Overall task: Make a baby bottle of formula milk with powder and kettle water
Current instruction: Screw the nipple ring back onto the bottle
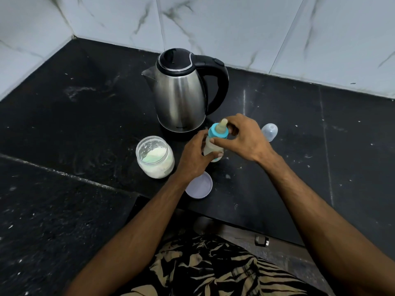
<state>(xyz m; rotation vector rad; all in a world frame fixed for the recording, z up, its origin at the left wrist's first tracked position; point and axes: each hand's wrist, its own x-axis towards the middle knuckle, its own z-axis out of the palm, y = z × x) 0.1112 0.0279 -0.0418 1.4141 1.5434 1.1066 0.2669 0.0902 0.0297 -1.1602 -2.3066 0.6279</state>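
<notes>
A small baby bottle [211,149] with milky liquid stands on the black counter, wearing a blue collar [218,133] and a yellowish teat. My left hand [193,159] grips the bottle's body. My right hand [243,136] pinches the blue collar from the right, thumb in front. Behind them stands a steel kettle [181,95] with a black lid and handle, its lid closed. To the left an open glass jar [155,157] holds white powder.
The jar's pale lid [199,185] lies upside down near the counter's front edge, under my left wrist. A clear bottle cap [269,131] rests to the right of my right hand. Marble-tiled walls [213,22] close the corner behind the kettle.
</notes>
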